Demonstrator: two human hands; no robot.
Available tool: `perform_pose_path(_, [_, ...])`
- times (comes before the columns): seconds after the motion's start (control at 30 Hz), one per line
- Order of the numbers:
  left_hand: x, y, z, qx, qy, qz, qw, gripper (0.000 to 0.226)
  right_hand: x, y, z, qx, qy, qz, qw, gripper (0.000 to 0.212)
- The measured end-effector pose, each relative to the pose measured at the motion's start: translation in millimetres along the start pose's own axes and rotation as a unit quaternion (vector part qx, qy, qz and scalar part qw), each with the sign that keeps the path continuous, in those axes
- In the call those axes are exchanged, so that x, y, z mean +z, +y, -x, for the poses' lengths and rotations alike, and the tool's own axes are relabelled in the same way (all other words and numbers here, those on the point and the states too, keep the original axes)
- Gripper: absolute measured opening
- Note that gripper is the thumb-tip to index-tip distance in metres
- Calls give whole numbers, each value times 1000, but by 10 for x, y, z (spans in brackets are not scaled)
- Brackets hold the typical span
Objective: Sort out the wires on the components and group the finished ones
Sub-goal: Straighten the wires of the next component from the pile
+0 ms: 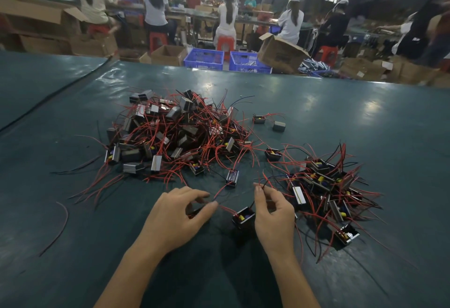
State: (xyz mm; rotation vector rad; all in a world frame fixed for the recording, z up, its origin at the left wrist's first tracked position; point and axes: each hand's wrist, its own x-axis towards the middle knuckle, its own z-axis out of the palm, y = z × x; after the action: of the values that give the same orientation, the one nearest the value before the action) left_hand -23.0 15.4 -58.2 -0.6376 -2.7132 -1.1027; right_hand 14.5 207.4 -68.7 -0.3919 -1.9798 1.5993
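**Left hand (180,212) and right hand (272,210) on wires**

Between my hands one component (243,217) lies on the table (73,210). Left thumb and forefinger pinch its red wire (225,208). Right thumb and forefinger pinch wire ends (261,183), held above it. Large pile (175,132) sits farther back; smaller pile (326,186) just beside my right hand.

Dim hall, overhead glare on table (341,112), bg blurry, wide-angle bend at edges
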Motion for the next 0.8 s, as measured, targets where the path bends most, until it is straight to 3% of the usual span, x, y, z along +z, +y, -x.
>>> perform_pose_path(0.17, [12, -40, -12, 79, -10, -55, 995, 12, 4, -10, 0, -7, 9, -1, 1000, 20])
perform_pose_path(0.37, [10, 7, -27, 126, 52, -38, 990, 21, -41, 21, -28, 8, 19, -18, 1000, 21])
perform_pose_path(0.47, [-6, 55, -21, 142, -9, 9, 990, 25, -46, 11, -39, 10, 36, -35, 999, 21])
perform_pose_path(0.57, [-3, 112, 13, 101, -133, 83, 983, 33, -60, 1, -61, 28, 51, -83, 995, 21])
perform_pose_path(0.63, [-14, 190, 37, 69, -159, 158, 972, 38, -81, -12, -89, 42, 62, -127, 989, 26])
perform_pose_path(0.73, [-78, 241, 36, 25, -39, 235, 971, 32, -114, -25, -123, 42, 74, -166, 982, 30])
perform_pose_path(0.8, [-140, 158, 10, -12, 62, 196, 979, 13, -129, -27, -132, 34, 85, -181, 979, 29])
